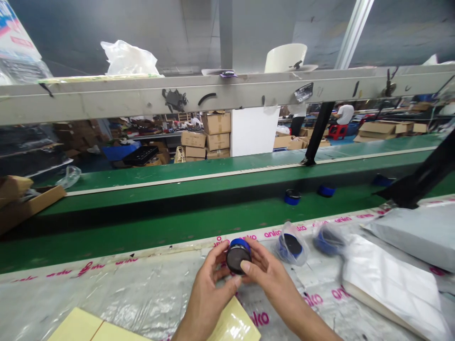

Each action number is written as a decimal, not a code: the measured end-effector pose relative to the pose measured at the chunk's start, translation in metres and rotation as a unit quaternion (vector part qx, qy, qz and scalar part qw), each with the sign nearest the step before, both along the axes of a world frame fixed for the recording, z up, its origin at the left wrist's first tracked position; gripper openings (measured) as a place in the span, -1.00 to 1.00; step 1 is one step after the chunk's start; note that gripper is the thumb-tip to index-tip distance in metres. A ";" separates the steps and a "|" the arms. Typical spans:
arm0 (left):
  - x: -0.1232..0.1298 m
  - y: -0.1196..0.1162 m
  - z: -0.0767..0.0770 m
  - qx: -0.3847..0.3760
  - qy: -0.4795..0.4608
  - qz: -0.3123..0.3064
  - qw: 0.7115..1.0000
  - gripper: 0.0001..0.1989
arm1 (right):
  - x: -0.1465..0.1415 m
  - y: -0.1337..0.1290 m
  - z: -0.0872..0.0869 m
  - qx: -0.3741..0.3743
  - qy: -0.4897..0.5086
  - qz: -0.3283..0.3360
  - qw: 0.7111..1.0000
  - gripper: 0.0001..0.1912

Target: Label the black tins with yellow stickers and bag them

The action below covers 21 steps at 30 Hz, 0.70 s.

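Observation:
Between my two hands is a round blue item with a dark disc face [236,259], tilted toward me above the plastic-covered table. My left hand [210,289] curls its fingers around the left side. From the right, my right hand [270,279] grips it, with the thumb pressed on the dark face. Two similar blue round items lie in clear plastic bags to the right: one bagged item [291,244] close to my right hand and another bagged item [329,239] farther right. Below my hands lies a yellow sheet [236,322].
A green conveyor belt [149,227] runs behind the table, carrying several blue round items, one near the middle right [292,196]. A stack of white plastic bags [391,279] lies at right. Another yellow sheet [95,327] is at lower left, and an open carton [31,203] stands at far left.

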<state>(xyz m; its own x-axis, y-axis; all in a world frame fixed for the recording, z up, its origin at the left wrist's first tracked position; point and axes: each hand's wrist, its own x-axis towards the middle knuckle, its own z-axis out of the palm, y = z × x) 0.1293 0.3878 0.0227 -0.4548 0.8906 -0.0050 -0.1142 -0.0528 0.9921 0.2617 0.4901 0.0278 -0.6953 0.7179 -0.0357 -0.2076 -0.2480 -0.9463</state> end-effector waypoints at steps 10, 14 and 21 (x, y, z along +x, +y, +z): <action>0.007 0.003 0.005 -0.045 0.210 0.099 0.972 -0.45 | -0.001 -0.002 -0.007 0.046 -0.045 0.039 0.997 -0.18; 0.002 -0.001 0.015 -0.019 0.234 0.182 0.955 -0.47 | 0.008 -0.002 -0.013 0.067 -0.119 -0.006 0.991 -0.18; -0.008 -0.027 0.053 0.004 0.330 0.243 0.912 -0.44 | 0.002 -0.004 -0.021 0.035 -0.188 0.028 0.981 -0.09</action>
<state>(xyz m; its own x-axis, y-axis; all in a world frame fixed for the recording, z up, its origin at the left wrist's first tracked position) 0.1211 0.3612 0.0757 -0.6980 0.5813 0.4182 0.5459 0.0540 0.8361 0.2635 0.4859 0.0066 -0.6812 0.6886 -0.2487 0.1718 -0.1799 -0.9686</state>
